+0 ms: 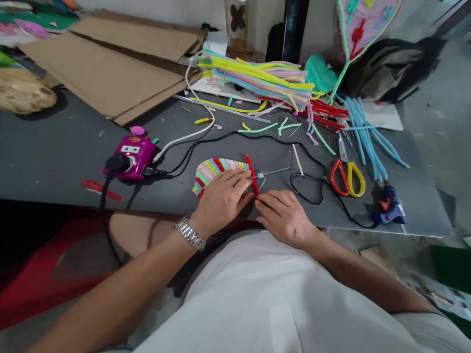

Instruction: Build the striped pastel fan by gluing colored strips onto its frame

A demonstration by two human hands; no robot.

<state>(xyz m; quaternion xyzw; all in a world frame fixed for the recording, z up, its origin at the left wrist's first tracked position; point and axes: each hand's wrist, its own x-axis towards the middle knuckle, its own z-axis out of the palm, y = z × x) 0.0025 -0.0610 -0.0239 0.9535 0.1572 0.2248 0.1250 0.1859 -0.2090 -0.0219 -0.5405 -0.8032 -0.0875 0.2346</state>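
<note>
Cardboard sheets (110, 63) lie overlapping at far left on a dark gray work board (73, 122). Nearer the front edge sits a magenta power socket (130, 158), with a black plug in it and cords running right across the board. Left hand (221, 201), wearing a metal wristwatch (189, 233), lies over a fan of colored straws (217, 169) near the middle of the board, its fingers (235, 189) together and pressed onto the fan. A red straw (252, 174) stands along the fan's right edge, between the two hands. Right hand (285, 218) lies just beside it, its fingers (267, 203) slightly apart, their tips at the red straw's lower end; whether they clamp it cannot be told. Beyond the hands lies a large bundle of colored straws (257, 81). Further right are scissors with red and yellow handles (348, 179), loose blue straws (368, 137) and a blue glue gun (388, 208).
</note>
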